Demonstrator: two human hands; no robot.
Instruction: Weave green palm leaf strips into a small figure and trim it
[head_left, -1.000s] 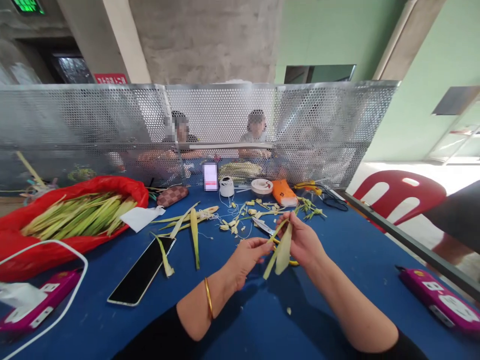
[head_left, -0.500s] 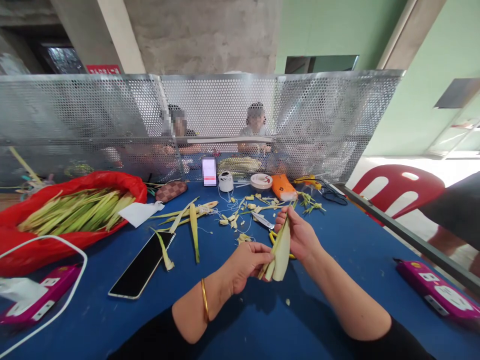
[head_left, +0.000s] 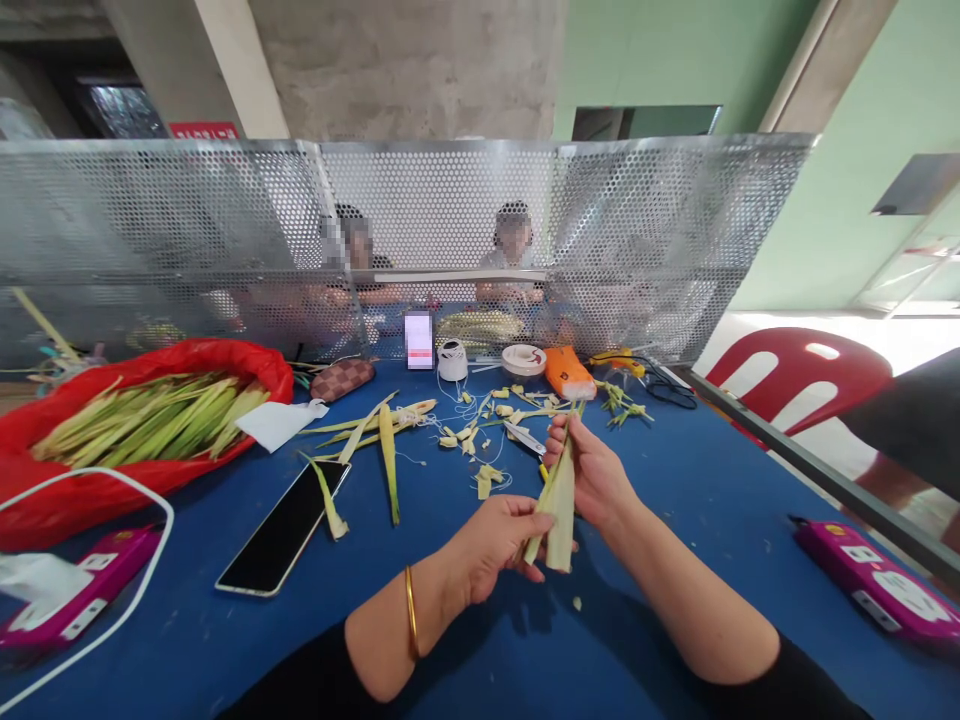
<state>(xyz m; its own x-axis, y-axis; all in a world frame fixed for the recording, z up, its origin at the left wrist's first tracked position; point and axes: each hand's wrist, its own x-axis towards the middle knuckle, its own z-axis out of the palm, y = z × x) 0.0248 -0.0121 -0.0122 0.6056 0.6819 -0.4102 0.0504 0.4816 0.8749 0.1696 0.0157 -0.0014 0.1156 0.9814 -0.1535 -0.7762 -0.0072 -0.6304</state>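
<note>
Between my two hands is a bundle of pale green corn husk leaves point(head_left: 561, 505), its narrow end up and the wide ends down. My right hand point(head_left: 585, 462) is closed around the narrow upper part. Lower down, my left hand point(head_left: 506, 535) pinches the wide leaves between thumb and fingers; a gold bangle circles that wrist. Just behind the leaves lie scissors point(head_left: 525, 437) with yellow handles, partly hidden by my right hand and the husk. Husk scraps point(head_left: 489, 480) and white thread are scattered beyond my left hand.
At left, a red bag point(head_left: 281, 378) holds many husk leaves. A black phone point(head_left: 281, 535), loose husk strips point(head_left: 388, 460), a thread spool point(head_left: 452, 362), a tape roll point(head_left: 523, 360) and an orange packet point(head_left: 568, 373) lie about. Power strips point(head_left: 877, 580) flank the table; a perforated metal screen point(head_left: 450, 210) stands behind, people beyond.
My left hand has shifted slightly, its fingers now spread more beneath the leaves. The husk leaves hang a little lower and straighter; less of the scissors' yellow handles shows.
</note>
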